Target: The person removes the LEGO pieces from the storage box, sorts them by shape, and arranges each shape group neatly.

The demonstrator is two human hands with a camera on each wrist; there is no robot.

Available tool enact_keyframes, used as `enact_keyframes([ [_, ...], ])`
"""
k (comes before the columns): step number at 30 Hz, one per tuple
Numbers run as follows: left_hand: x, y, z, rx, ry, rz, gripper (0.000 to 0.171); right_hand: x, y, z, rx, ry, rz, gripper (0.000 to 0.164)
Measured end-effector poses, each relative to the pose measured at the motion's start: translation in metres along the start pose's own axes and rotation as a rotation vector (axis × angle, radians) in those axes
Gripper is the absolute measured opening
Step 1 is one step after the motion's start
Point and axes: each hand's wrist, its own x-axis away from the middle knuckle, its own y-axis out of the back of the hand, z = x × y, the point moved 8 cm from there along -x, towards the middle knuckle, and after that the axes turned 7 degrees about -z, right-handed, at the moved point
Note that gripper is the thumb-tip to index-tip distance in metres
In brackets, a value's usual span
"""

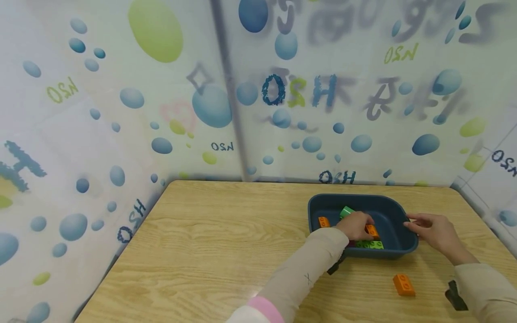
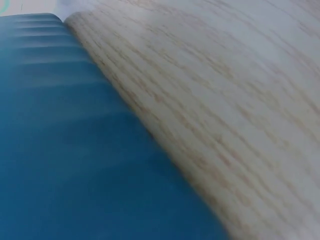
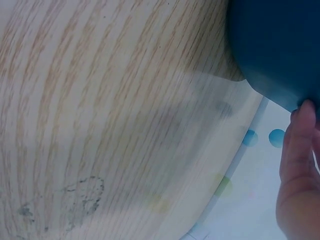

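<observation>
One worktop bears one bin. The right hand pinches its right rim; the left hand, apart, pinches one orange brick inside. Also inside: lime bricks, count unclear; one green piece; a second orange brick. Outside, in front: a third orange brick.

The tub looks smooth plastic, the table wooden

Worktop and printed surround
Wood-grain worktop: rounded far corners. White printed surround: stands along the far edge and flanks the left and right edges; carries blue ovals, green ovals and mirrored "H2O" lettering. Grey vertical band: meets the far edge left of its midpoint.
</observation>
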Motion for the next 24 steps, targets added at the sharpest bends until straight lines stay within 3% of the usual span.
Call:
enact_keyframes([
  [7, 0.002, 0.006, -0.004, -0.004, -0.062, -0.031, 0.039, 0.002, 0.001, 0.000, 0.012, -0.002, -0.001, 0.059],
  [14, 0.012, 0.029, -0.005, 0.014, -0.115, -0.079, 0.040, 0.000, 0.006, 0.008, 0.016, 0.058, -0.030, 0.052],
  [24, 0.029, 0.052, -0.014, 0.036, -0.188, -0.094, 0.041, 0.000, 0.003, 0.006, 0.019, 0.052, -0.022, 0.053],
])
